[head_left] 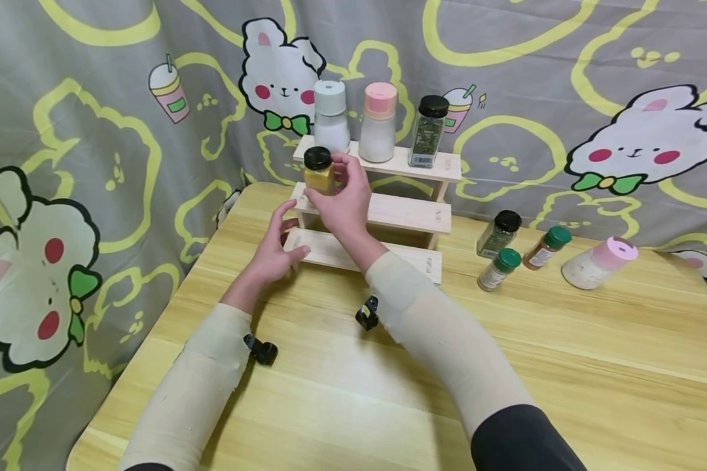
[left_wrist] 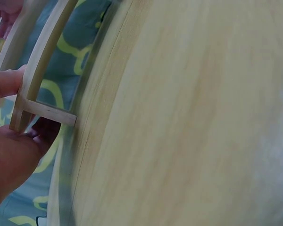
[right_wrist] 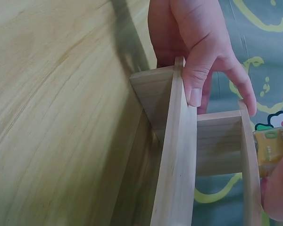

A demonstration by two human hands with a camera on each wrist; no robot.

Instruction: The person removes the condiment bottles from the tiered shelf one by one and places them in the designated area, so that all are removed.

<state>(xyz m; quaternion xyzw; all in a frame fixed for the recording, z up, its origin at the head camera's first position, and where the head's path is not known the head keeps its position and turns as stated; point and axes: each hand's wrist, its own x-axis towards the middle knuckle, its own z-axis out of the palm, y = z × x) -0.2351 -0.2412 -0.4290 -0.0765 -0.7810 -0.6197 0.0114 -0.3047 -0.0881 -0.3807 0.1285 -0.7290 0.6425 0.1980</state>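
Head view: the right hand (head_left: pixel 349 196) is holding the black-capped yellow jar (head_left: pixel 319 175) in its grip at the left end of the middle tier (head_left: pixel 400 206). The left hand (head_left: pixel 275 254) is clasping the bottom tier (head_left: pixel 409 259) by its left end. The wooden rack (head_left: pixel 442 218) is standing near the far edge of the desk (head_left: pixel 324 373).

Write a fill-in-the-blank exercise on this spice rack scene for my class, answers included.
The spice jar in the right hand has a ____ cap.
The left hand grips the wooden rack at its ____ end.
The top shelf bears ____ containers.
Beside the rack, the two smallest bottles have ____ caps.
Missing words: black; left; three; green.
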